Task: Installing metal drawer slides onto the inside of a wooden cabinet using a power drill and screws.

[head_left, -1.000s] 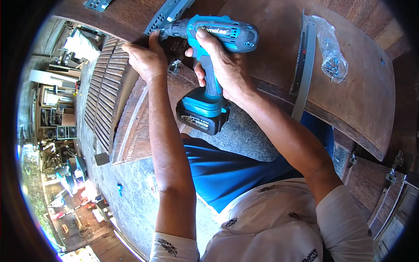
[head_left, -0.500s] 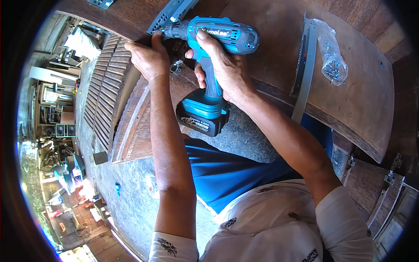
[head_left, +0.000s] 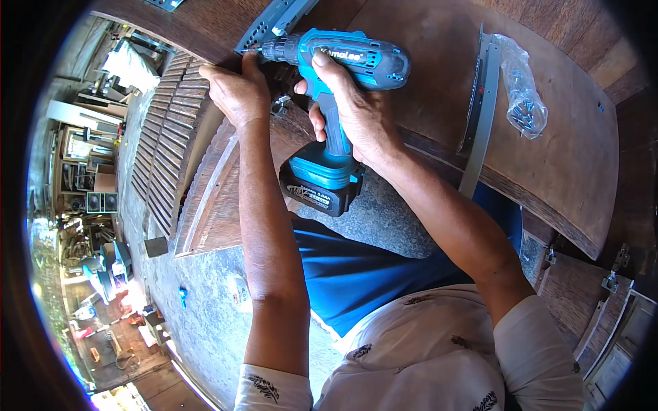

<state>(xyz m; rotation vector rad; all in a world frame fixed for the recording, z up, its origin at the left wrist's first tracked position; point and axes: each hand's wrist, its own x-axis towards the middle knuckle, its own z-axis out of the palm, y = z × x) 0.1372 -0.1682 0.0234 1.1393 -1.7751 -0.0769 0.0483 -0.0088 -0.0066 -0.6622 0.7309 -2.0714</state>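
1. Nearest me are the wearer's shirt [head_left: 411, 335] and dark blue trousers [head_left: 363, 267], set back below the work, probably to leave both arms room to reach.
2. The right hand [head_left: 360, 113] is wrapped round the grip of the drill [head_left: 336, 133], lower fingers curled under, thumb laid high along the body. I read that thumb as steadying the tool; whether the trigger is pressed I can't tell.
3. The left hand [head_left: 240, 92] is at the drill's nose, one finger raised just beside the bit. It seems placed there to guide or brace, but from here I cannot tell whether the fingertips grasp anything.
4. The bit points at the end of a holed metal rail [head_left: 264, 27], which lies along a dark board [head_left: 199, 24].
5. Over to the right, a second rail [head_left: 482, 116] crosses a brown panel [head_left: 569, 157] and overhangs its edge. A clear bag [head_left: 517, 82] of screws lies just beside it, likely for easy reach.
6. Farther off, a slatted panel [head_left: 168, 130] stands left of the left hand, above grey floor [head_left: 212, 288]; cluttered shelves [head_left: 82, 164] lie beyond.
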